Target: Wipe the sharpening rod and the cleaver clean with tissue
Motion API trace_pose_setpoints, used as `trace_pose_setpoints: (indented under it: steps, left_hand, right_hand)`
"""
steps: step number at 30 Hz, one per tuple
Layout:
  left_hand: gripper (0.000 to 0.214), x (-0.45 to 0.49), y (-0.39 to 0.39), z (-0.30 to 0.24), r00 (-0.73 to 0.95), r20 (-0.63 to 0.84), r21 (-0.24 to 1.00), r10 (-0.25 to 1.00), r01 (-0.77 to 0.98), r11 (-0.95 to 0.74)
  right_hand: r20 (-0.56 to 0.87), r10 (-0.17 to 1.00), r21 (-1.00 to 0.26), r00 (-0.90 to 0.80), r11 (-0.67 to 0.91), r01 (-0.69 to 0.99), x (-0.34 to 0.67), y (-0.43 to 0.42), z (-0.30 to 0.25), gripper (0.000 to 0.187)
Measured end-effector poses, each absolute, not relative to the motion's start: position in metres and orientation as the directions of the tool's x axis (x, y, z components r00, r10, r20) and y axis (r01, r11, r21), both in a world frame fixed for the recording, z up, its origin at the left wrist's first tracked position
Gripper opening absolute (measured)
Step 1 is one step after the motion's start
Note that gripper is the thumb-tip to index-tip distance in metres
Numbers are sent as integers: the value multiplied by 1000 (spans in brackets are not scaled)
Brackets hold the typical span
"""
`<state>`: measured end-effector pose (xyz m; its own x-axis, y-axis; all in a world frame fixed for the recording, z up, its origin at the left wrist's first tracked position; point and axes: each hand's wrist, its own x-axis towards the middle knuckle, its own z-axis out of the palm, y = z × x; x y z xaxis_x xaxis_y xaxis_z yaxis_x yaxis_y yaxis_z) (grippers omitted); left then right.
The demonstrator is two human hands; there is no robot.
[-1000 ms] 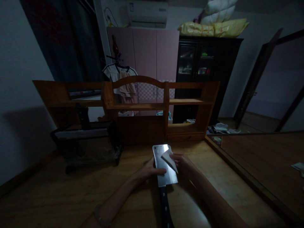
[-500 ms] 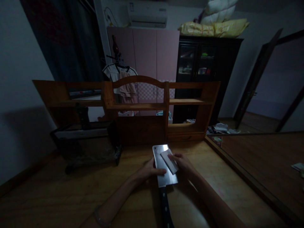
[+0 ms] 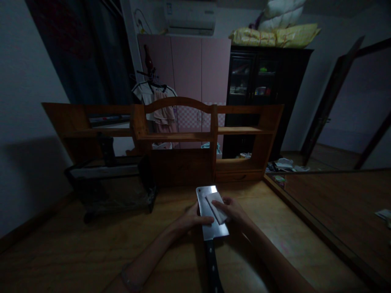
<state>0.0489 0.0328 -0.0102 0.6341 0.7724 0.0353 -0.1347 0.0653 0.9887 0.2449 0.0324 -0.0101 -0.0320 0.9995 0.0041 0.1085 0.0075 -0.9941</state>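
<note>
A steel cleaver [image 3: 210, 228] with a black handle [image 3: 211, 266] lies flat on the wooden desk [image 3: 91, 252], blade pointing away from me. My left hand [image 3: 191, 219] rests on the blade's left side, fingers flat on the metal. My right hand [image 3: 233, 211] presses a folded white tissue [image 3: 216, 207] onto the upper part of the blade, fingers closed on it.
A wooden shelf unit [image 3: 183, 138] stands along the desk's far edge. A dark metal frame object [image 3: 110, 179] sits at the left on the desk. A darker wooden surface [image 3: 342, 207] adjoins on the right. Pink wardrobe and black cabinet stand behind.
The tissue, raised and tilted a second ago, now lies flat on the blade and has slid slightly to the left. My left hand has stayed in place.
</note>
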Motion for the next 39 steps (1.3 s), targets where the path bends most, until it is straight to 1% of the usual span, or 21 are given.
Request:
trace_pose_setpoints:
  steps: [2,4,6,8,10,13,16,19,25,29,31,35,36,39]
  left_hand:
    - [70,49,34,-11,639,33,989,769,-133,67]
    - [70,50,33,-11,638,38,988,769,-140,67]
    - [69,50,32,-9,637,49,986,770,-155,66]
    - [69,50,30,-7,640,52,984,766,-163,70]
    - [70,50,29,-5,653,49,983,756,-168,81]
    - [70,50,29,-4,656,51,979,753,-183,93]
    - [67,50,28,-4,652,48,978,756,-184,97]
    - [69,50,27,-4,638,51,981,769,-177,81]
    - [72,50,31,-9,621,52,990,782,-136,43]
    - [71,50,34,-12,628,50,990,777,-136,47]
    - [73,50,34,-13,626,46,990,778,-135,50]
    - [77,51,33,-13,611,39,988,791,-141,59]
    - [77,50,33,-13,612,41,988,790,-144,61]
    - [76,50,32,-11,619,39,987,785,-144,65]
  right_hand:
    - [15,1000,-995,-16,17,103,242,30,-8,42]
    - [-26,1000,-999,-6,-26,31,240,26,-5,45]
    - [-121,990,-985,-66,-128,-114,239,23,-3,50]
    - [-198,966,-936,-168,-237,-259,241,23,-2,54]
    - [-244,940,-892,-237,-313,-327,245,26,-4,48]
    - [-271,936,-882,-226,-335,-333,250,31,-9,31]
    - [-215,965,-922,-151,-251,-295,251,30,-11,15]
    - [-160,983,-952,-92,-178,-248,249,25,-8,20]
    - [-121,992,-979,-30,-124,-163,248,26,-7,25]
    - [-97,993,-990,-61,-102,-100,250,25,-5,28]
    - [-118,987,-985,-107,-130,-114,249,23,-4,29]
    - [-165,970,-951,-181,-205,-233,246,20,-1,29]
    - [-154,973,-948,-171,-195,-252,245,20,-1,27]
    - [-118,991,-956,-65,-131,-262,244,21,-2,22]
